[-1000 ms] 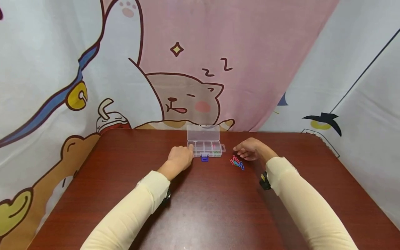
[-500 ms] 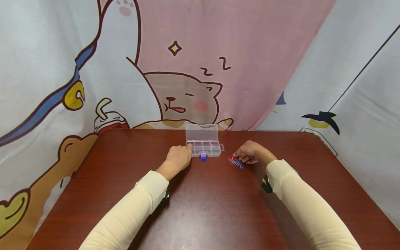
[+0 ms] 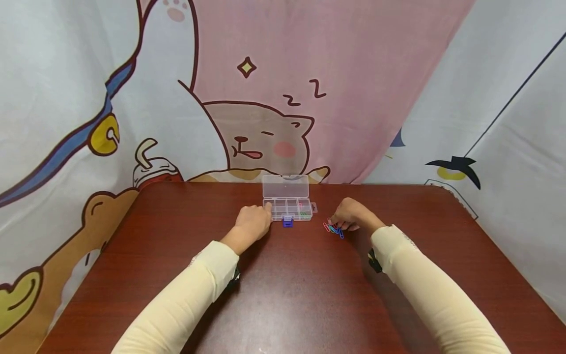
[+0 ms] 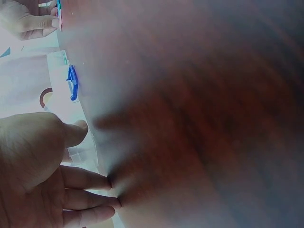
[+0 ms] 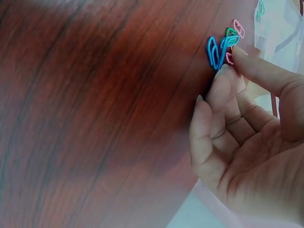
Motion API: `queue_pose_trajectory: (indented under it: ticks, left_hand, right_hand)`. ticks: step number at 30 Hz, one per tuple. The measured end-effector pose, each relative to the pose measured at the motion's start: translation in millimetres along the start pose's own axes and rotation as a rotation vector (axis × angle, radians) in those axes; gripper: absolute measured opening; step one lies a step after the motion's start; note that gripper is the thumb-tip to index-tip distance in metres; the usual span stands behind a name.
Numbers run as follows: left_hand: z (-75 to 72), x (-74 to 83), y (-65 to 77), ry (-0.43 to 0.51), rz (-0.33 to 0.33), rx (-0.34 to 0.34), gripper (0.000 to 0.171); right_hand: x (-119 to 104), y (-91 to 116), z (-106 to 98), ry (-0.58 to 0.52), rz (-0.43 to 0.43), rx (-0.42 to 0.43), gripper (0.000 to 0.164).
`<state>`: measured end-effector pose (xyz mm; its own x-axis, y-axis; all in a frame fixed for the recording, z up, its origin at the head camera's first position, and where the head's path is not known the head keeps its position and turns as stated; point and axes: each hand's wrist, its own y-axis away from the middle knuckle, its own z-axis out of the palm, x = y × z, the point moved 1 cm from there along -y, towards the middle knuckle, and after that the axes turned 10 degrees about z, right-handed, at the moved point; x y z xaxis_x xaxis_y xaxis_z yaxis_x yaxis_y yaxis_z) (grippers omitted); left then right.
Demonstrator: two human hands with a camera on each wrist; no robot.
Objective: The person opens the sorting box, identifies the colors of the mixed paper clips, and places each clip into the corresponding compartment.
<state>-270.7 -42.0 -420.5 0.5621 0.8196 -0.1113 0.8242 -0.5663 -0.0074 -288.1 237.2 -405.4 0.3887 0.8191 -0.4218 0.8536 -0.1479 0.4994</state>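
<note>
A clear plastic compartment box [image 3: 294, 209] stands with its lid raised at the back of the table, pink and green paper clips in its right-hand compartments. My left hand [image 3: 252, 223] holds the box's left end; in the left wrist view its thumb [image 4: 76, 133] lies by the front wall and other fingertips touch the table. Right of the box, my right hand [image 3: 349, 214] reaches down to a small pile of paper clips [image 3: 334, 229]. In the right wrist view, its thumb and index finger pinch a pink paper clip [image 5: 229, 58] beside blue clips [image 5: 213, 52] and a green one.
The box's blue latch [image 3: 287, 222] hangs at its front, and a clear hanging tab [image 3: 314, 207] sticks out on its right. Behind the brown table [image 3: 283, 290] hangs a printed cloth [image 3: 353, 98] with a cartoon cat.
My right hand has come down and left onto the clip pile, its thumb and index finger closing on a pink clip. The left hand stays at the box.
</note>
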Motion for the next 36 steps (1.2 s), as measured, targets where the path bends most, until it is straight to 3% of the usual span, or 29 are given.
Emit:
queue_pose_trajectory:
  ticks: [6,22,36]
  left_hand:
    - [0.3,0.4,-0.2,0.003,-0.006,-0.010,0.015]
    - [0.9,-0.6,-1.5,0.006,-0.005,-0.009,0.015]
    - [-0.7,-0.4,0.5,0.009,-0.002,0.007,0.012]
  right_hand:
    - [4,-4,-1,-0.020,0.010,-0.022,0.026]
    - [10,-7,-12,-0.204,0.100,-0.192,0.026]
    - [-33,-9,-22,-0.316,0.044,-0.298,0.022]
